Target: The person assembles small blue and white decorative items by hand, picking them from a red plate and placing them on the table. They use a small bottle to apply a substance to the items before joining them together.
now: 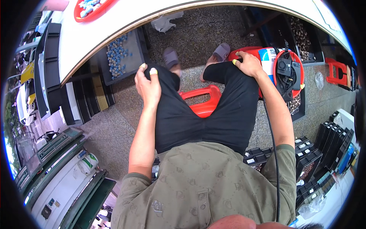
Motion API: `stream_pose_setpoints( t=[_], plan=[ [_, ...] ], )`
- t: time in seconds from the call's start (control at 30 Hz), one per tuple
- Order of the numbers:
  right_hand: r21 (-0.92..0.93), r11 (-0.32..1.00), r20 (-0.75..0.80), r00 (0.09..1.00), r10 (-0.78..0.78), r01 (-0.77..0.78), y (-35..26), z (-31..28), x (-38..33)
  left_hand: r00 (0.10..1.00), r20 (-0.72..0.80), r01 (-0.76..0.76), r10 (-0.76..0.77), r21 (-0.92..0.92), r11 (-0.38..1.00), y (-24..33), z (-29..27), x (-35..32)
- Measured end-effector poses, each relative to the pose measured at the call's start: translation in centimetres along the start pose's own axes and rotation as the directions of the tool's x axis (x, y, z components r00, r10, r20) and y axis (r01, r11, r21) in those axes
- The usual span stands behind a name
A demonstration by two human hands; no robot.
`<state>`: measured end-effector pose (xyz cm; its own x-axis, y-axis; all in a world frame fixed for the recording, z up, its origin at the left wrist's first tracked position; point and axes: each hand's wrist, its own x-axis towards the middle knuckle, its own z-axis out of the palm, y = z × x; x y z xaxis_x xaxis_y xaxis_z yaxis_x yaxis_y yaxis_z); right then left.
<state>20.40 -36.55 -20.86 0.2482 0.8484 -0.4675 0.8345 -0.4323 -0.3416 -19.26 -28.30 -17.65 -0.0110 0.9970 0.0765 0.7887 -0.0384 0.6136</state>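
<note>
I sit on a red plastic stool (pixel 201 108), its front part showing between my thighs in black trousers (pixel 179 122). My left hand (pixel 149 86) rests against the outer side of my left knee, thumb apart from the fingers, holding nothing. On top of my right knee lies my right hand (pixel 248 64), its fingers draped over the cloth with nothing in them. Yellow covers sit on some fingertips of both hands. Beside the right knee stands a red tub (pixel 299 63) with a black boxy device (pixel 284 68) and cables.
A white table (pixel 137 11) curves across the front, bearing a red basin (pixel 93 17) of small blue-and-white pieces. Beneath it is a grey tray (pixel 133 49) of similar pieces. Black bins (pixel 309 156) stack behind right; a red stool (pixel 337 72) stands far right. A black cable (pixel 271 129) runs past my right arm.
</note>
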Motion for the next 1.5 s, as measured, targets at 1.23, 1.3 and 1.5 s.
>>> stream_pose_setpoints(
  t=[1.23, 1.3, 1.5],
  plan=[
    [0.300, 0.927, 0.131, 0.952, -0.275, 0.226, -3.7, -5.1, 8.5, 0.982, -0.057, 0.181, -0.178, 0.050, 0.982, -11.2, -6.4, -6.3],
    [0.244, 0.945, 0.146, 0.955, -0.257, 0.217, -3.5, -4.5, 7.9, 0.949, -0.097, 0.305, -0.301, 0.025, 0.952, -11.0, -6.1, -6.5],
    [0.230, 0.906, 0.002, 0.931, -0.366, 0.356, -1.1, -3.7, 5.4, 0.949, -0.117, 0.286, -0.293, -0.074, 0.955, -8.6, -5.7, -5.5]
  ],
)
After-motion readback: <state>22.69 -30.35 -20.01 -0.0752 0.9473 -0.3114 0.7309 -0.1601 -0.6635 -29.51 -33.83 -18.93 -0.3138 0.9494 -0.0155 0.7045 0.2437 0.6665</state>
